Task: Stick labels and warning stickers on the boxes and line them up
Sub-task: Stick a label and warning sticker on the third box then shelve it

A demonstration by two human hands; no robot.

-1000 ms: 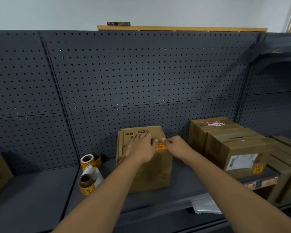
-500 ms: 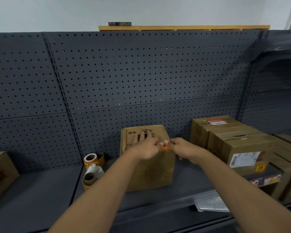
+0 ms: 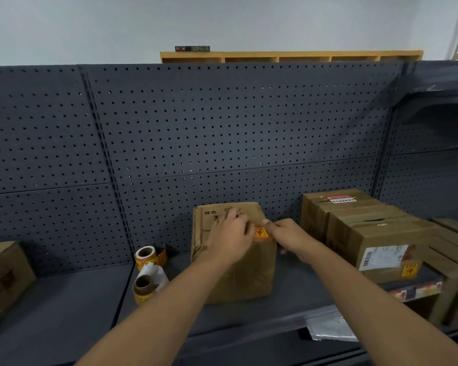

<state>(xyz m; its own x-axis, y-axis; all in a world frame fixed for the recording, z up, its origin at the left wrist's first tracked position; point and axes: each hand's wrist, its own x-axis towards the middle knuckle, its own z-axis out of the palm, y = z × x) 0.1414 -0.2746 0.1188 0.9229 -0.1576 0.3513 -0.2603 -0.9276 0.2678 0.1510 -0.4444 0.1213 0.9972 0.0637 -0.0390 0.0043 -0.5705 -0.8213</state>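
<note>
Box (image 3: pixel 238 273) on the shelf (image 3: pixel 288 294) reads "Tha"; we press an orange warning sticker (image 3: pixel 261 233) onto it, left hand (image 3: pixel 232 235) flat, right hand (image 3: pixel 288 235) pinching its edge.

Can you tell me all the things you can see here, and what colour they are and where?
Middle box: 1, brown, centre of shelf, under both hands.
Warning sticker: 1, orange-yellow, at that box's top front edge.
Boxes on the right: at least 2, brown, labelled, side by side.
Box at left: 1, brown, partly out of view.
Sticker rolls: 2, orange-yellow, left of the middle box.
Shelf: 1, dark grey.
Pegboard: dark grey, behind everything.
Wooden rack: 1, yellow-brown, above the pegboard.
Hands: left hand, right hand, bare, pressing the sticker.
</note>
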